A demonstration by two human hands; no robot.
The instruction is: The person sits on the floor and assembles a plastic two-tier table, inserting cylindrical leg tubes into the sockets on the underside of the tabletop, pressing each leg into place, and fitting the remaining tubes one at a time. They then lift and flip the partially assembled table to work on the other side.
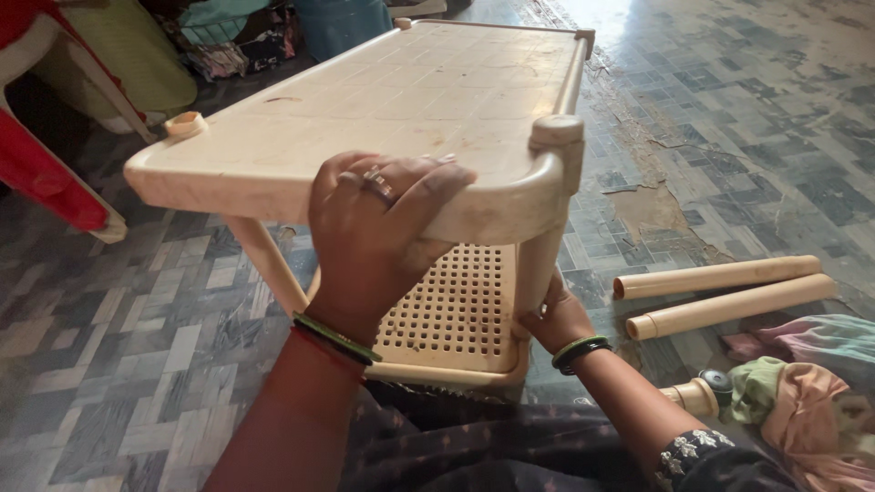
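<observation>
Head view: rack (401, 100) lengthwise away (both hands gripping).

Single head-worn view, looking steeply down and forward from close above the left hand (378, 241) and right hand (556, 319), across the cream plastic rack (410, 100) to the far tiled floor (756, 118).

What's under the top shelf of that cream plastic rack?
Under the top shelf sits a perforated lower shelf. The right hand holds a leg tube beneath the corner; the left hand covers part of the front rim.
</observation>
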